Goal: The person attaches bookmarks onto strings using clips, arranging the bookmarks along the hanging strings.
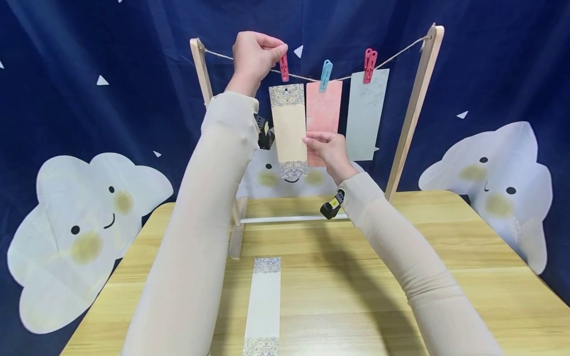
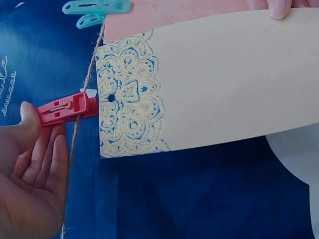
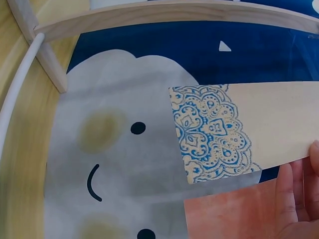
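Note:
My left hand (image 1: pixel 255 58) pinches a red clothespin (image 1: pixel 284 68) between thumb and fingers at the twine (image 1: pixel 300 77). Just below the pin's tip is the top edge of a cream bookmark (image 1: pixel 289 129) with blue lace-like bands at both ends and a small punched hole. Thumb and fingertips of my right hand (image 1: pixel 331 152) pinch the bookmark's right edge, below its middle. In the left wrist view, the pin's jaws (image 2: pixel 92 106) meet the patterned end beside the hole. The lower band (image 3: pixel 212 132) hangs free in the right wrist view.
A pink card (image 1: pixel 324 106) hangs from a blue clothespin (image 1: pixel 325 75); a pale grey-green card (image 1: pixel 367 116) hangs from red clothespins (image 1: pixel 370 65). The wooden frame (image 1: pixel 416 109) holds the twine. Another patterned bookmark (image 1: pixel 263 306) lies on the table (image 1: pixel 445 232).

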Tool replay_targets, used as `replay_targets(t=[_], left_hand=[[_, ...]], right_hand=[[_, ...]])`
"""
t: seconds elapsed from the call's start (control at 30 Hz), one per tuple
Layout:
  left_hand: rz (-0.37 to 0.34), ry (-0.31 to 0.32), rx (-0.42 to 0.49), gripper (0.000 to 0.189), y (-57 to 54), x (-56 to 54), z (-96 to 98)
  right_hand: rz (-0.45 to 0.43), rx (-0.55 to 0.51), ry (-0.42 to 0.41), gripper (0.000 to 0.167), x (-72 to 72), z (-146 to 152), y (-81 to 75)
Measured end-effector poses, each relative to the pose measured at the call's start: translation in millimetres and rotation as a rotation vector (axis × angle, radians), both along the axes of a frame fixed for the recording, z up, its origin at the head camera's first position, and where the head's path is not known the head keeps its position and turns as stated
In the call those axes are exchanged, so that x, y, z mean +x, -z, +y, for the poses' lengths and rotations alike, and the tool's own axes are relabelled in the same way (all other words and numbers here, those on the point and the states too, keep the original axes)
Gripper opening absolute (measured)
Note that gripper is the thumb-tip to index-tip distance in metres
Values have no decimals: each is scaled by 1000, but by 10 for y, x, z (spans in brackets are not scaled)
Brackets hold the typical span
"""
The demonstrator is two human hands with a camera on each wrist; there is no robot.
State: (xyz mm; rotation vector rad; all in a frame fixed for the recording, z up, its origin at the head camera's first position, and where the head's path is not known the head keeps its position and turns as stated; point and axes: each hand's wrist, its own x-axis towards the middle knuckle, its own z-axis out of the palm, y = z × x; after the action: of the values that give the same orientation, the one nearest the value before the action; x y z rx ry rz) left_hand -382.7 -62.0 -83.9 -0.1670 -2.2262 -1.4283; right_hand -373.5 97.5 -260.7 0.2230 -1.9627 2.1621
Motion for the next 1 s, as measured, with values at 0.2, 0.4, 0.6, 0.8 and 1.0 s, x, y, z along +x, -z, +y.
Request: replay_targets(t=[0.2, 0.4, 0.6, 0.8, 1.0], left_hand=[[-36, 9, -12, 22, 37, 1, 2], [-68, 15, -7, 23, 43, 5, 4], [-114, 15, -2, 22, 55, 11, 14], [-135, 34, 2, 22, 67, 9, 14], [-180, 92, 36, 25, 45, 20, 0]], right_hand=[[-11, -25, 9, 17, -27, 3, 2], [-13, -62, 11, 13, -36, -4, -14], [-5, -79, -6, 18, -28, -48, -32], [-27, -68, 2, 20, -32, -93, -37], [-45, -60, 18, 19, -50, -109, -37]])
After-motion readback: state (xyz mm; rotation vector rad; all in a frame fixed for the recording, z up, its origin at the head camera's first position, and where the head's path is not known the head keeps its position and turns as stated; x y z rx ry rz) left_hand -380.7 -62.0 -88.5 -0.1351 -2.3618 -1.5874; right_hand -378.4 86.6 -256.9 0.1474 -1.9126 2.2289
